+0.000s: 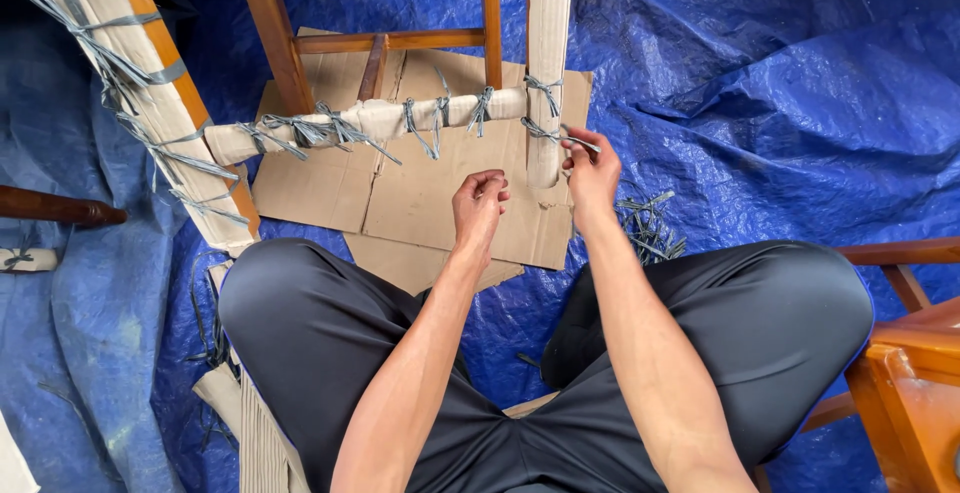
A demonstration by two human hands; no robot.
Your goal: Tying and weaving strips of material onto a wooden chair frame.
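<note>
The fingers of the right hand [592,171] are pressed together and they pinch the end of a grey plastic strap [549,133]. This strap is tied around the wrapped chair leg [546,53], near the lower end of it, and a short free end goes from the knot to the fingertips. The left hand [479,203] is a little to the left of this leg, below the wrapped crossbar [370,119]. Its fingers are curled in towards the palm, the tips close together, and I cannot tell if they hold something small.

The leg is covered with beige corrugated paper and it stands upright in the picture. The crossbar meets the leg from the left side and it carries several more grey ties with loose ends. Flat pieces of cardboard [440,203] lie under the leg, on a blue tarpaulin [760,93]. Just right of the leg's lower end, beside the right wrist, a small heap of cut strap pieces [650,225] lies on the tarpaulin. Far left of the leg, another wrapped wooden part [140,93] leans diagonally, also tied with grey straps. The person sits with the knees apart, in dark trousers [760,323].
</note>
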